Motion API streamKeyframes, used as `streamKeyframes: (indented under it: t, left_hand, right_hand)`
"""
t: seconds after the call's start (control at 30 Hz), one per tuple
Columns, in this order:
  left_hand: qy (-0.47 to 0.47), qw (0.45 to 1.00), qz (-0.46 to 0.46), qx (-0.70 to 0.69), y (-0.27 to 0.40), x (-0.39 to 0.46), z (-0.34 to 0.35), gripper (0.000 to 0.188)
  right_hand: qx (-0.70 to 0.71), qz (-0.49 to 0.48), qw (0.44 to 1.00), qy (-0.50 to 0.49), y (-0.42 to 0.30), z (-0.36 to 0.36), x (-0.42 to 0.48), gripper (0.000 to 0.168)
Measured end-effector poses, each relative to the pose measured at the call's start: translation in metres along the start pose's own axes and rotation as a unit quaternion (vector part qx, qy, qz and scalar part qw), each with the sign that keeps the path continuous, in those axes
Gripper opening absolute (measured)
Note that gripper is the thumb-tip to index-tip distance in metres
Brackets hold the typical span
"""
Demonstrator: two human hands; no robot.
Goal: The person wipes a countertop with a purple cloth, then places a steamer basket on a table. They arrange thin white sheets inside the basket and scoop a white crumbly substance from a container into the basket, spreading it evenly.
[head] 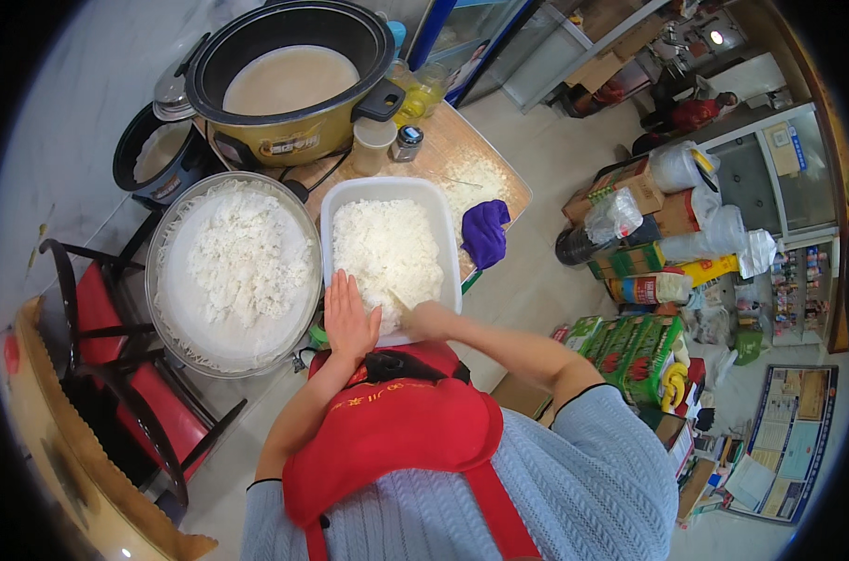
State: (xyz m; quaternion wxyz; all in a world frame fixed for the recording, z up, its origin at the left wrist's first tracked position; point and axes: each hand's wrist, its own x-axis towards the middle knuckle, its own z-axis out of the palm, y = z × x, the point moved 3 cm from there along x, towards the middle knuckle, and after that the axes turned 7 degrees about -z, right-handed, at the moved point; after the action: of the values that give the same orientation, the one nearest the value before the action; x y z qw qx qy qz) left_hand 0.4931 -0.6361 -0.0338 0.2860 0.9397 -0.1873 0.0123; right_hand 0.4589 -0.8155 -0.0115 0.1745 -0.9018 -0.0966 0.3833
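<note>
A white rectangular plastic tub (454, 259) holds a heap of white grains, probably rice (389, 238). My left hand (350, 314) lies flat over the tub's near left rim, fingers extended and holding nothing. Inside the near right part of the tub, my right hand (428, 320) is closed around a thin, light-coloured utensil (400, 300) whose end meets the grains; motion blur hides its exact kind. Left of the tub stands a round basin lined with pale cloth (179, 294), bearing a crumbly white heap (245, 259).
A large gold-and-black electric cooker (291, 133) with pale liquid stands behind, beside a lidded plastic jar (373, 147) and a small dark-lidded jar (407, 144). A purple cloth (485, 235) hangs at the table's right edge. Red-seated chairs (154, 393) stand at left.
</note>
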Motion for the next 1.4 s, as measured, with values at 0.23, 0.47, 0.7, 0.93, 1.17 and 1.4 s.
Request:
streamKeyframes:
  t: [0.23, 0.47, 0.7, 0.93, 1.17, 1.4]
  left_hand:
    - [0.01, 0.999, 0.02, -0.047, 0.005, -0.001, -0.004, 0.078]
    - [0.071, 0.993, 0.01, -0.092, -0.007, -0.01, -0.008, 0.076]
    - [0.068, 0.993, 0.016, -0.093, -0.002, -0.004, -0.007, 0.075]
    - [0.066, 0.994, 0.003, -0.085, -0.005, -0.007, -0.007, 0.075]
    - [0.071, 0.994, 0.016, -0.087, -0.001, -0.006, -0.006, 0.074]
    - [0.06, 0.995, 0.003, -0.081, -0.004, -0.007, -0.006, 0.074]
  right_hand:
    - [0.021, -0.004, 0.989, 0.149, 0.038, -0.061, -0.013, 0.033]
    - [-0.076, -0.072, 0.989, 0.106, 0.0, -0.075, -0.046, 0.034]
    - [-0.129, -0.058, 0.988, 0.058, 0.004, -0.019, -0.041, 0.039]
    - [-0.106, -0.113, 0.986, 0.057, -0.005, -0.065, -0.065, 0.027]
    - [-0.117, -0.106, 0.985, 0.069, -0.008, -0.019, -0.042, 0.014]
    - [-0.113, -0.089, 0.989, -0.033, -0.006, -0.055, -0.059, 0.025]
